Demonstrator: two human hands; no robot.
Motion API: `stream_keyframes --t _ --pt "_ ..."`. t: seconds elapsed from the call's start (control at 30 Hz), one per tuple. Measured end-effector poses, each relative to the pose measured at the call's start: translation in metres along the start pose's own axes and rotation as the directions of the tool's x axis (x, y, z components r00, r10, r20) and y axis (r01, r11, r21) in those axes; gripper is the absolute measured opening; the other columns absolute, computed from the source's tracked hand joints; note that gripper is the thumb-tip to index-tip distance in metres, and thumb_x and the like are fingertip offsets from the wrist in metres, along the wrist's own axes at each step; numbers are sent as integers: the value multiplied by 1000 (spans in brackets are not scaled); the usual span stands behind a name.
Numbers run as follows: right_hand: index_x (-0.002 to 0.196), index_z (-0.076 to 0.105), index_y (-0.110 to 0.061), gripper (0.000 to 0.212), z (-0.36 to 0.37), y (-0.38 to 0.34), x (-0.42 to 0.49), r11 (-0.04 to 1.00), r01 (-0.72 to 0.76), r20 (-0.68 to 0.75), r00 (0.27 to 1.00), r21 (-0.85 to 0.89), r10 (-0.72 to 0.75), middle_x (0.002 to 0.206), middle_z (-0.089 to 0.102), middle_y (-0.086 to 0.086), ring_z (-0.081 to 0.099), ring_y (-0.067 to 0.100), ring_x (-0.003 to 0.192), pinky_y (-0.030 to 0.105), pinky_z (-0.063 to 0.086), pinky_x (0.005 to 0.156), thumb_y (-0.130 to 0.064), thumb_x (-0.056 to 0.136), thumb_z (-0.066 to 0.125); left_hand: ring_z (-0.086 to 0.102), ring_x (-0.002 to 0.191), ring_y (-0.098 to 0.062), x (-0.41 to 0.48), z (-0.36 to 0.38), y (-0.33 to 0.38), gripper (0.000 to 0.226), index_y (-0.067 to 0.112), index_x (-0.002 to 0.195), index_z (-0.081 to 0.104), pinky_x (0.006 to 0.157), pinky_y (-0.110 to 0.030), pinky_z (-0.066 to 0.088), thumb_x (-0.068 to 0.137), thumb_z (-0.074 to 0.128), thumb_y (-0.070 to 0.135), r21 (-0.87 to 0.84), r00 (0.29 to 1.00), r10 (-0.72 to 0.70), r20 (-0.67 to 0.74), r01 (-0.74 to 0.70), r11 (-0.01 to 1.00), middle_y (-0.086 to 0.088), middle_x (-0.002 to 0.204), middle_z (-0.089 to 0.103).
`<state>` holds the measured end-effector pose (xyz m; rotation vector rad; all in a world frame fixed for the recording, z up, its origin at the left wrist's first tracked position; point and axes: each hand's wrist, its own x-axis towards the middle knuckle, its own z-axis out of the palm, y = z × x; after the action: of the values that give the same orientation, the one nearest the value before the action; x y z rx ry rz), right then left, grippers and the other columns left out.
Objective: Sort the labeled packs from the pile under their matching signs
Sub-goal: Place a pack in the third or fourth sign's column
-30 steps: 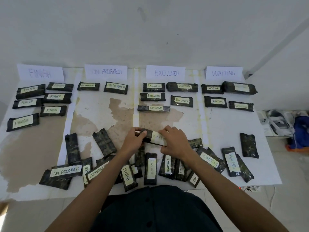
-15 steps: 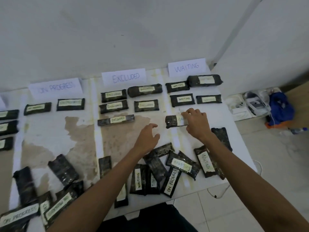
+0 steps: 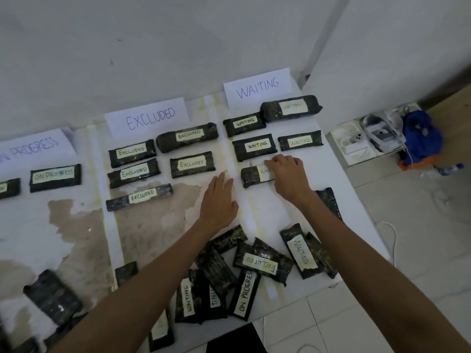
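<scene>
One pack (image 3: 253,175), label showing "WA", lies third row down, 6 o'clock of the WAITING sign (image 3: 257,86).
Right hand (image 3: 289,178) curled over its right end, gripping it. Left hand (image 3: 219,202) flat, fingers straight, holding nothing, at its 8 o'clock. Bare table (image 3: 265,212) at 6 o'clock before the pile (image 3: 262,263); table's right edge near at 3 o'clock.

The right hand (image 3: 288,178) grips a WAITING pack (image 3: 254,175) on the table (image 3: 356,220), under the WAITING sign (image 3: 257,86) and just below four sorted packs. The left hand (image 3: 219,202) hovers flat beside it, fingers straight, with the unsorted pile (image 3: 249,271) nearer the person.
</scene>
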<state>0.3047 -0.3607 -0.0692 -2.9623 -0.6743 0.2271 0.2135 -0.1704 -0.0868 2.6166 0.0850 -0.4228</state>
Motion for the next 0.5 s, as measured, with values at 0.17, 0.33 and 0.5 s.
stream_keyframes --t 0.17,0.33,0.5 --pt "132 51 -6 63 -13 3 -19 980 -47 -31 998 193 54 128 54 19 48 37 120 47 36 100 7 71 59 13 141 -31 -9 -4 4 62 10 145 24 115 -44 19 90 50 20 -65 1000 -2 6 2 998 -13 155 14" --pt "128 50 -9 52 -15 11 -70 916 -369 46 929 160 367 126 51 17 47 37 110 43 40 87 -17 78 64 14 141 -29 -31 2 10 60 12 144 27 115 -43 20 89 51 18 -94 998 4 61 2 996 -12 154 18" --pt "133 36 -11 62 1 27 -108 752 -659 188 737 -14 650 128 38 19 42 38 110 46 43 85 -37 83 63 14 141 -29 -41 9 10 59 12 142 29 114 -44 22 87 51 17 -74 996 9 88 -3 997 -11 154 18"
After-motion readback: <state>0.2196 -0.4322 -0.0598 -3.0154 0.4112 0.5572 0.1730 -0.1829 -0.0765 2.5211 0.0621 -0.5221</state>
